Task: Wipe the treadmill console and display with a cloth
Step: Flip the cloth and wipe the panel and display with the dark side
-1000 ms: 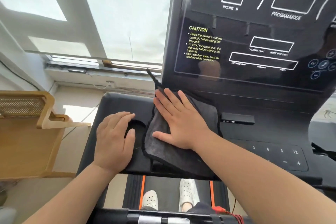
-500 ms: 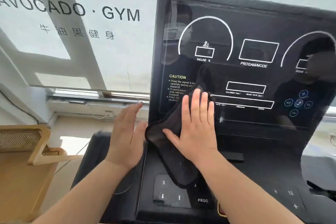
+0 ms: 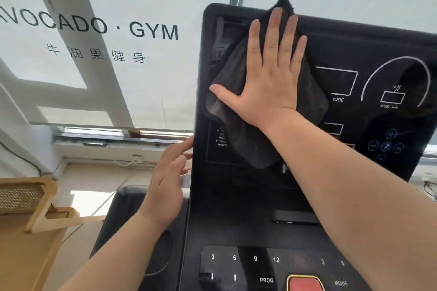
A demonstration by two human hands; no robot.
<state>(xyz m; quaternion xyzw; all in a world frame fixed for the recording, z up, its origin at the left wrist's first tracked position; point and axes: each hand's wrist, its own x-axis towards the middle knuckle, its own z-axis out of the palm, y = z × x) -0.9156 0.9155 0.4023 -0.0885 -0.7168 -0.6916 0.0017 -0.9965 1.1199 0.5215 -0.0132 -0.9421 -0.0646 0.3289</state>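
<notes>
Two hands, right hand point(image 3: 269, 78) flat, pinning cloth point(image 3: 236, 111) to display point(image 3: 378, 49), loop upward, left hand point(image 3: 165, 186) open.

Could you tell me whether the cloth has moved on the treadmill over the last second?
Yes. The cloth went up from the console deck to the display's upper left corner, pressed by the right hand.

The window blind point(image 3: 99, 66) reads "AVOCADO · GYM", its first letter cut by the frame edge, with a line of Chinese characters printed beneath. On the display point(image 3: 378, 59), "MODE" peeks out beside the cloth point(image 3: 227, 82), "SPEED" sits under a small box, and "Keep" shows at the lower left. Down on the console point(image 3: 236, 227), keys read 3, 6, 9, 12, then 3 and 6 again, plus "PROG" and "MODE".
</notes>
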